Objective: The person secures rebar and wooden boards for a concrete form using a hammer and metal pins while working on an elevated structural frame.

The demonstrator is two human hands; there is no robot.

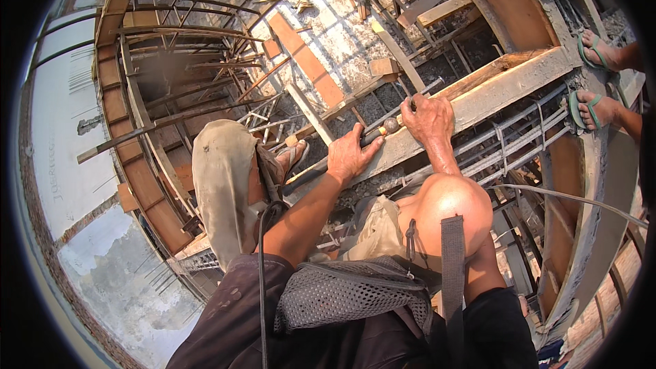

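Long wooden beam [509, 87], slanting upward to the right. Tied steel bars [529, 130] running alongside, on the near side. Dark-shafted tool [313, 171] along the beam's left part, within the wrapped fingers of the left hand [347, 156]. Right hand [429, 119] over the beam, fingers curled; whether around anything, impossible to tell. Another person's sandalled feet [596, 111] near the beam's right end. Round metal knob [391, 124] between both hands.

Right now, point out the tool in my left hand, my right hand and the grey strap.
Tool [371, 137]: head view, on its dark shaft.
Right hand [429, 120]: head view, on its back.
Strap [452, 290]: head view, midway down its visible length.
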